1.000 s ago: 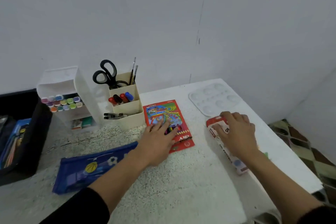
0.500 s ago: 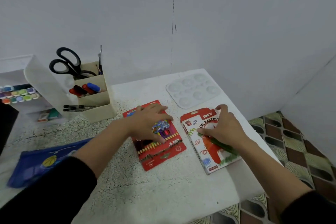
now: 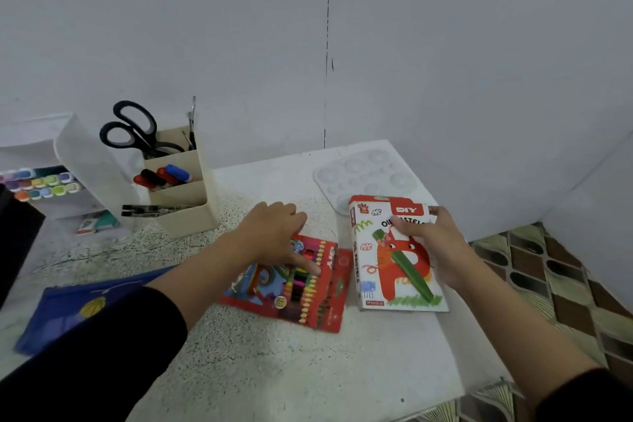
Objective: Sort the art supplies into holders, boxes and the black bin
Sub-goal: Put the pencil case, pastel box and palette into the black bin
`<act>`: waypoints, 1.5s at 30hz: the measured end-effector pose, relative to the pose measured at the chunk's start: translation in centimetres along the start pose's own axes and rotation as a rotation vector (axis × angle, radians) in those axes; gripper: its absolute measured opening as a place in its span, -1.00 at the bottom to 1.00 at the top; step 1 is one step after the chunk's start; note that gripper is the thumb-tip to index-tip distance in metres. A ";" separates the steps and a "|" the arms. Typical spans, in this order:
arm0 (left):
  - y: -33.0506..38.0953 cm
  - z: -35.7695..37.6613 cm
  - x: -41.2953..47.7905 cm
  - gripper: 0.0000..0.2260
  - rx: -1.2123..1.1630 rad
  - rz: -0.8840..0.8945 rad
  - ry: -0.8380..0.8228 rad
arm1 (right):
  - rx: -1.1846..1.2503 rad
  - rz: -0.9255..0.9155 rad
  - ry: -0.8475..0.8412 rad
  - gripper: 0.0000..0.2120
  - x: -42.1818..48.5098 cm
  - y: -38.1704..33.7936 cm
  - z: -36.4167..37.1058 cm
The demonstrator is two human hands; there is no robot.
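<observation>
Red cardboard of the pencil box (image 3: 308,295) lies flat on the table under my left hand (image 3: 274,236), whose fingers rest straight on it. My right hand (image 3: 436,247) grips the oil pastels box (image 3: 387,271), thumb across its front. Its long axis runs away from me, the DIY end toward the white palette (image 3: 366,175). A cream holder (image 3: 181,209) stands back left.

The right hand (image 3: 435,245) now grips the oil pastels box (image 3: 383,284), turned face up, while the left hand (image 3: 270,236) has slid the coloured pencil box (image 3: 308,298) askew.
</observation>
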State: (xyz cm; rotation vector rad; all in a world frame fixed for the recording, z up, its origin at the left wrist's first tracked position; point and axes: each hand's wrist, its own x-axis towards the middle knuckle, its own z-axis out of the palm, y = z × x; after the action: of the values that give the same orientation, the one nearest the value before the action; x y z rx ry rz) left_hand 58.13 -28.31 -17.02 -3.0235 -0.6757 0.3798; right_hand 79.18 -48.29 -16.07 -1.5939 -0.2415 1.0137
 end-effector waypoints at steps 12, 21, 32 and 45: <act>-1.2 1.4 -3.5 -0.57 -0.553 -0.445 -0.063 | 0.108 -0.034 -0.074 -0.50 -0.6 1.6 2.9; 0.4 1.8 -6.8 -0.74 -1.458 -0.639 0.119 | 0.144 -0.081 -0.229 -0.56 -2.5 4.1 9.4; 0.2 2.9 -10.5 -0.62 -1.961 -0.573 0.336 | -0.277 -0.426 -0.176 -0.46 -2.9 4.7 14.4; -3.1 -2.4 -19.9 -0.73 -1.736 -0.455 0.733 | 0.129 -0.195 -0.462 -0.21 -8.6 0.0 23.1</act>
State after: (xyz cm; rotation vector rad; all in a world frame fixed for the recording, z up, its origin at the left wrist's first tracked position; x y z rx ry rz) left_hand 39.97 -33.82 -9.85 -3.1413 -2.2584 -2.2490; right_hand 57.53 -37.60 -10.93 -1.1791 -0.6217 1.2075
